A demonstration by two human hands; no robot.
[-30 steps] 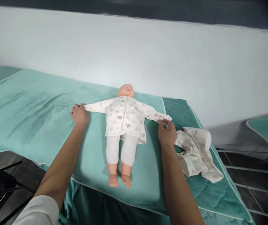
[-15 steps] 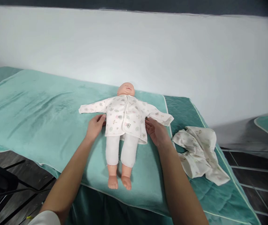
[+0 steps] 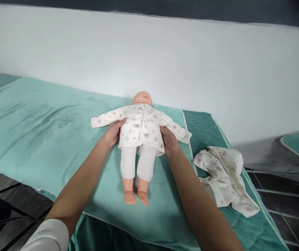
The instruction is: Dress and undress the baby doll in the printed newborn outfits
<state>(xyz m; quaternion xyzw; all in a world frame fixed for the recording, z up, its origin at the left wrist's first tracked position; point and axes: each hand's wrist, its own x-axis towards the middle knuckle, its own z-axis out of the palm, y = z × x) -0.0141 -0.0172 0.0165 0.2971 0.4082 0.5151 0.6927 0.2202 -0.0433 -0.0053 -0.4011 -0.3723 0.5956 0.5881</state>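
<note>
A baby doll (image 3: 145,164) lies on its back on the bed, head toward the wall. It has a white patterned jacket (image 3: 139,130) on, fastened down the front, with both sleeves spread outward. White cloth covers its legs and its feet are bare. My left hand (image 3: 115,131) grips the doll's side below the sleeve, thumb on the jacket's front and fingers out of sight beneath. On the other side, my right hand (image 3: 169,140) holds the torso under the opposite sleeve, its fingertips hidden behind the jacket.
Crumpled patterned baby clothing (image 3: 226,174) lies on the bed's right part. A light green cover (image 3: 50,136) spreads over the darker quilted sheet (image 3: 199,122). The white wall (image 3: 149,52) runs along the far edge. A black frame (image 3: 10,212) stands at lower left.
Both hands have moved inward and closed on the doll's sides, the left thumb now over the jacket. The doll has shifted slightly away from me. The view has shifted a little.
</note>
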